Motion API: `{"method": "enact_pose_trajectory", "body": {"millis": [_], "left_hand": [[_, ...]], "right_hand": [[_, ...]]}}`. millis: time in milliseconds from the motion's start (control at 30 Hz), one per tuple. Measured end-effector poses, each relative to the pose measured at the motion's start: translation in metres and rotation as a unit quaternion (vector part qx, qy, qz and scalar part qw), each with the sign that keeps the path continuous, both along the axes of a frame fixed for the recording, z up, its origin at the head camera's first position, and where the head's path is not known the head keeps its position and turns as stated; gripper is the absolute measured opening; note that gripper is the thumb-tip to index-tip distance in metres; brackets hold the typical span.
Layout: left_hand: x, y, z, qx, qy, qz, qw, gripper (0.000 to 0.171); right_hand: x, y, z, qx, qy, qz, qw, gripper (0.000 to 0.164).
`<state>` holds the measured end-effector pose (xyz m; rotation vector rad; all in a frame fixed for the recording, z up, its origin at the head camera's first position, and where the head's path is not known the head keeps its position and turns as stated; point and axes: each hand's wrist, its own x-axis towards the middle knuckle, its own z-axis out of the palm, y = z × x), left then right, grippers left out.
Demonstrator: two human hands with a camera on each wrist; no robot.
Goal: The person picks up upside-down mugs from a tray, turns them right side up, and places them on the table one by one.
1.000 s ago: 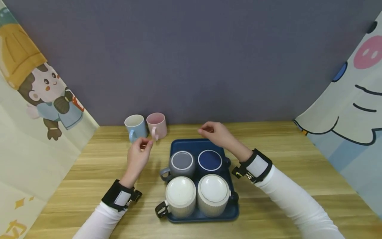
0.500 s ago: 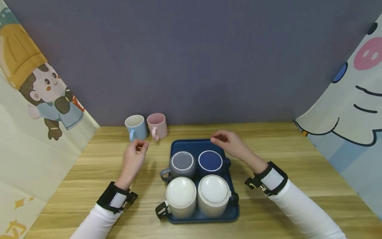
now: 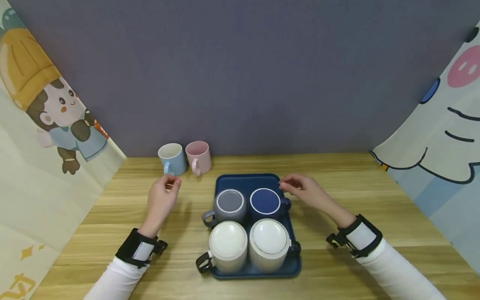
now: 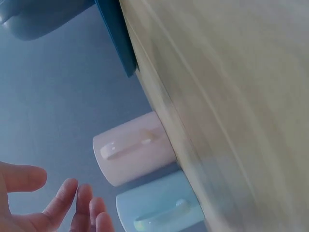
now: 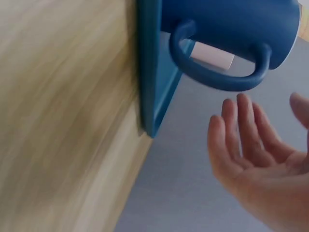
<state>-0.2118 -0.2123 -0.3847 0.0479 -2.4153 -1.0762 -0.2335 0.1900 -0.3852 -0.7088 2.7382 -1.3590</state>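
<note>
My left hand (image 3: 159, 202) hovers in front of a light blue mug (image 3: 176, 163) and a pink mug (image 3: 200, 161), its fingers loosely bent around nothing. In the left wrist view, thumb and fingers (image 4: 63, 200) stay apart. Beside the far right corner of a dark blue tray (image 3: 230, 181), my right hand (image 3: 311, 193) is held in the air, empty. In the right wrist view its fingertips come near the handle of the navy mug (image 5: 236, 24). Upside down on the tray sit a grey mug (image 3: 229, 201), that navy mug, and two cream ribbed mugs (image 3: 228, 241) with dark handles.
The wooden table (image 3: 112, 208) runs back to a grey partition (image 3: 243, 83). Cartoon-printed curtains hang at the left (image 3: 22, 166) and right (image 3: 442, 125). The left-hand mugs' handles stick out past the tray's left edge.
My right hand has moved right and nearer, from over the tray's far end to its right corner. The left hand has drifted left, away from the pink mug. The mugs stay put.
</note>
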Motion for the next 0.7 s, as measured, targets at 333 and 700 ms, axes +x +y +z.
{"method": "enact_pose_trajectory", "body": {"millis": [333,700], "left_hand": [[-0.001,-0.016,-0.001,-0.011,-0.004,0.022,0.9997,0.018],[-0.002,-0.031,0.000,-0.011,-0.018,0.028,0.9994,0.024]], "right_hand": [[0.003,0.009,-0.009,0.008,-0.004,0.053,0.999,0.023],[0.002,0.012,-0.019,0.013,-0.021,0.084,0.996,0.018]]}}
